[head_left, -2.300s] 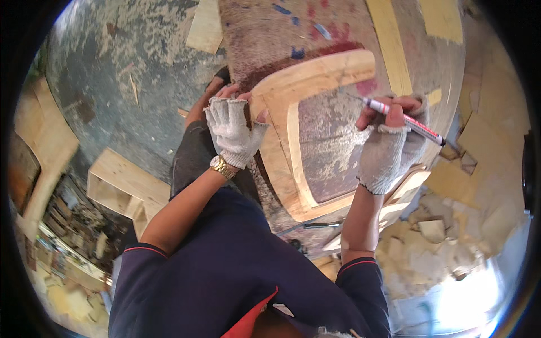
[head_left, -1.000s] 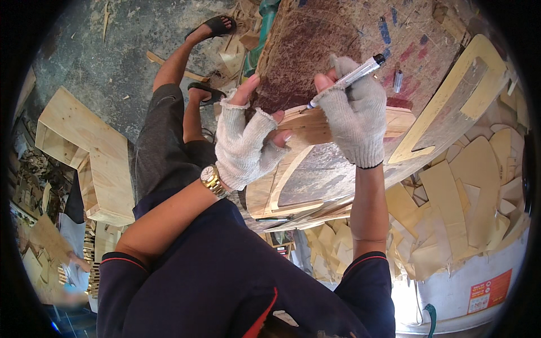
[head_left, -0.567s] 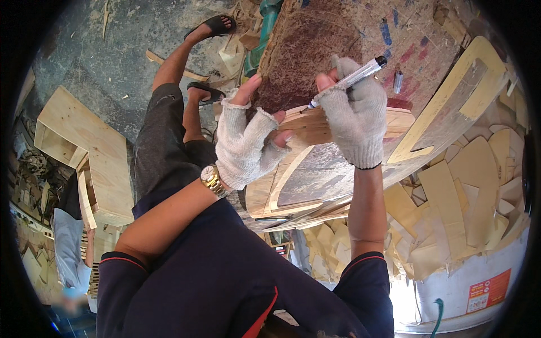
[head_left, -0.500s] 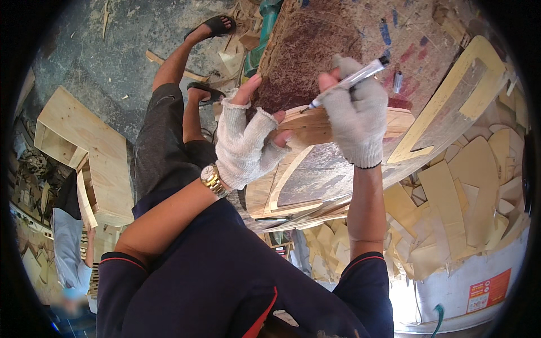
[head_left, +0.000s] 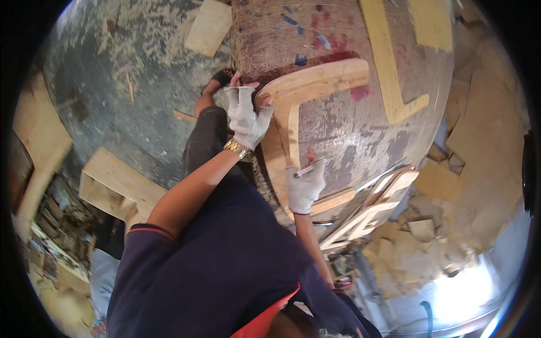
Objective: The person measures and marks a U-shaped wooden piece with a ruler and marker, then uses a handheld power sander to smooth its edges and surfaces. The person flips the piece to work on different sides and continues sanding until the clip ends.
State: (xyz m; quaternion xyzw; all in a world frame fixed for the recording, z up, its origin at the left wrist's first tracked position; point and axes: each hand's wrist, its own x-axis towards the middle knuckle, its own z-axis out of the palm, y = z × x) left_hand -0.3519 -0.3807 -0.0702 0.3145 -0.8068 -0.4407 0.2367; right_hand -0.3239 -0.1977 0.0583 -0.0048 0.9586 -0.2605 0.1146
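A pale wooden frame, shaped like an open C, lies on the worn workbench. My left hand, in a white fingerless glove with a gold watch at the wrist, grips the frame's far left corner, thumb against the wood. Closer to me, my right hand, gloved the same way, is closed on a marker pen. That hand hovers over or rests by the frame's left bar; contact cannot be made out. Its fingers are partly blurred.
A yellow-painted pattern lies on the bench to the right. Slatted wooden pieces lean by its near right edge. Many thin board offcuts pile up beyond. A wooden box stands at left, and a person's leg shows behind it.
My view has swung to the right. My right hand has drawn the pen back toward me, from the frame's far bar to its left bar. My left hand stays at the far corner.
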